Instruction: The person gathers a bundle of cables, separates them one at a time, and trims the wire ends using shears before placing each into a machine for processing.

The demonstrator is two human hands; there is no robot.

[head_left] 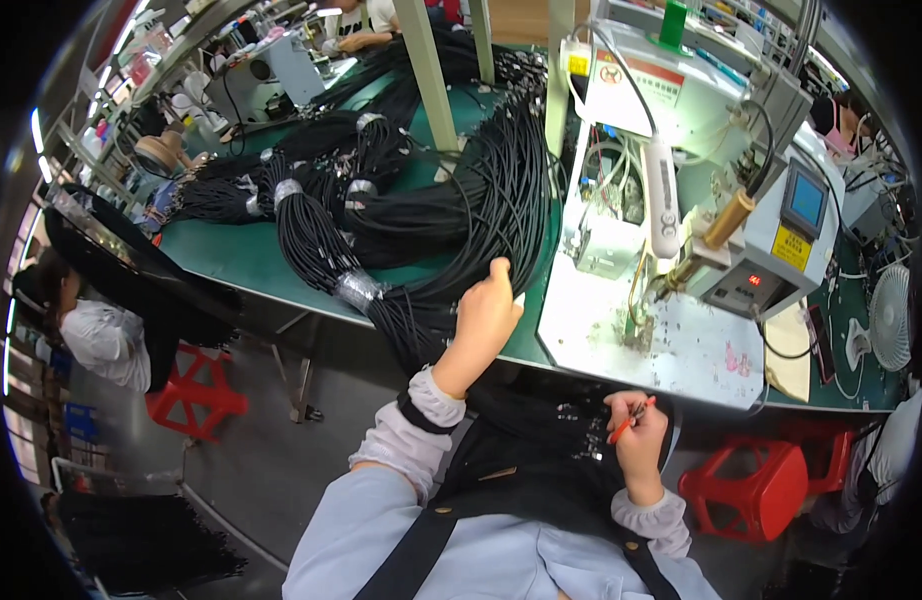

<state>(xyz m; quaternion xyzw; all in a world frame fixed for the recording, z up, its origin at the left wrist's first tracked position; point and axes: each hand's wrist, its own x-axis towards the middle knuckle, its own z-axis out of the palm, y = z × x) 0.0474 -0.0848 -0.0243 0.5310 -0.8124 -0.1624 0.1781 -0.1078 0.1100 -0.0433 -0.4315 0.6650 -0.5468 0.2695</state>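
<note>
My left hand is closed at the edge of a thick bundle of black cables. Its fingertips are partly hidden among the strands. The bundle curves across the green table, and its lower end hangs over the front edge. Silvery wrap binds part of the cables. Over my lap, my right hand is closed around a small tool with orange-red handles; its tip is too small to make out. Small shiny ends show on the dark apron beside that hand.
To the right stands a bench machine with a small blue screen and a pale metal base plate. A white fan is farther right. Red stools stand on the floor. Other people sit at the left, far side and right.
</note>
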